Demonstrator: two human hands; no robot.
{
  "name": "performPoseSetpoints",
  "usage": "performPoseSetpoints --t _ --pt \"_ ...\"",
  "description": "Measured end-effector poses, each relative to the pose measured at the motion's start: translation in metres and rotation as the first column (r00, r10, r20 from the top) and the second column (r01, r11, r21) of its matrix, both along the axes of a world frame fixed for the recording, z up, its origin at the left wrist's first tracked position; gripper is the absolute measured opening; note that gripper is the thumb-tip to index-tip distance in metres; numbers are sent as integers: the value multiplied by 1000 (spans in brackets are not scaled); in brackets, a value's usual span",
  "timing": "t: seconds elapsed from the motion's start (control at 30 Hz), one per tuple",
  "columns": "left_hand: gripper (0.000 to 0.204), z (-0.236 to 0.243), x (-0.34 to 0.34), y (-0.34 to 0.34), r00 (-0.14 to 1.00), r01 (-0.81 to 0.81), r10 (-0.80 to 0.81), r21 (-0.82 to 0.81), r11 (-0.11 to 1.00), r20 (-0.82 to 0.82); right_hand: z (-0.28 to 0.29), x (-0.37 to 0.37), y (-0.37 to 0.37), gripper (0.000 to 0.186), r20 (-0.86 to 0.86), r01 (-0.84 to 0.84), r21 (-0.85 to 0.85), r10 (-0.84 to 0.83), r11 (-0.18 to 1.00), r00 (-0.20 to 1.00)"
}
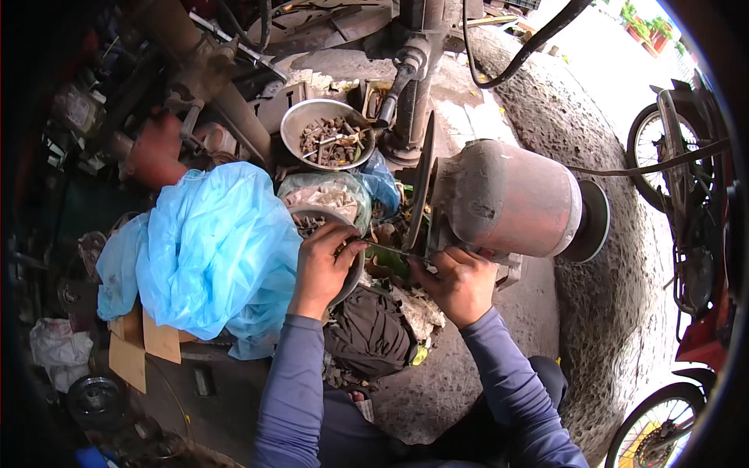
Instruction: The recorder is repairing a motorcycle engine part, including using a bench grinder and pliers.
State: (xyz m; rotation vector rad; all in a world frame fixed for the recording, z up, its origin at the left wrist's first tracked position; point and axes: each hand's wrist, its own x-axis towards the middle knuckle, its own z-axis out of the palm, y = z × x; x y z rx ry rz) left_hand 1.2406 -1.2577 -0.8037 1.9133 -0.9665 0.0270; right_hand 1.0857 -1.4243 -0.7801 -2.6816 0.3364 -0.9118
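My left hand (324, 261) and my right hand (460, 282) hold a thin dark metal rod (388, 249) between them, one at each end, with fingers pinched. Its exact kind is too small to make out. The rod lies level just below the thin disc wheel (422, 183) of a bench grinder (507, 199); whether it touches the wheel I cannot tell. My right hand is close to the grinder's base. Beneath my left hand is a metal bowl (353, 282) with small pieces in it, partly hidden by the hand.
A light blue plastic sheet (214, 249) bulges left of my left arm. Beyond it, a metal bowl (286, 125) holds scrap bits beside an upright post (411, 109). Dark cloth (367, 335) lies between my forearms. A second wheel (591, 221) sticks out right; motorbikes (694, 257) stand farther right.
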Motion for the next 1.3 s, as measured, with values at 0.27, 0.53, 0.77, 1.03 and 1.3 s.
performPoseSetpoints --t 0.27,0.53,0.77,1.03,1.3 --pt "18 -1 0 -3 1000 -21 21 31 999 11 3 -2 0 32 -42 17 -3 -17 1000 999" --pt "17 3 0 -6 999 -30 30 34 999 -16 4 -1 -2 32 -25 12 9 -11 1000 1000" --pt "17 4 0 -5 999 -37 37 30 999 5 7 0 -1 30 -19 18 1 -18 1000 1000" --pt "17 3 1 -6 999 -41 41 9 999 12 6 0 -2 29 -7 11 0 -11 1000 1000" --pt "18 0 1 -6 999 -30 29 21 999 41 6 -1 -2 26 -36 26 -3 -26 1000 999"
